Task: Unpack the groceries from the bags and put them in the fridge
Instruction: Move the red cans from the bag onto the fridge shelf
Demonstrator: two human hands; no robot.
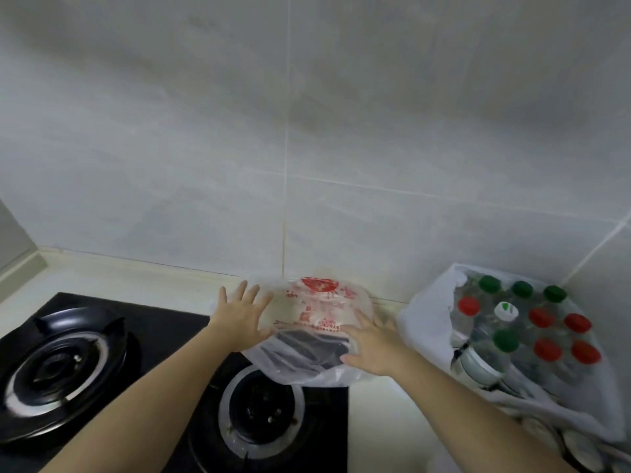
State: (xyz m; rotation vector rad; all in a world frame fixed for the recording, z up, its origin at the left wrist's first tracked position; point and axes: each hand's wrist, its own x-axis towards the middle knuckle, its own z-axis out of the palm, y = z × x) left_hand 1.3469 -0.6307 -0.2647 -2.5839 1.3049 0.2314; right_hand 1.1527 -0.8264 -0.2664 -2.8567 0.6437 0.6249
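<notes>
The red-printed bag (pixel 319 303) sits at the back of the counter (pixel 382 411), squarely between the left hand (pixel 244 317) and the right hand (pixel 374 348). Both grips are spread flat against its sides, equally near.

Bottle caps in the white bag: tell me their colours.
Red and green caps, plus one white cap with a green mark; head view.
</notes>
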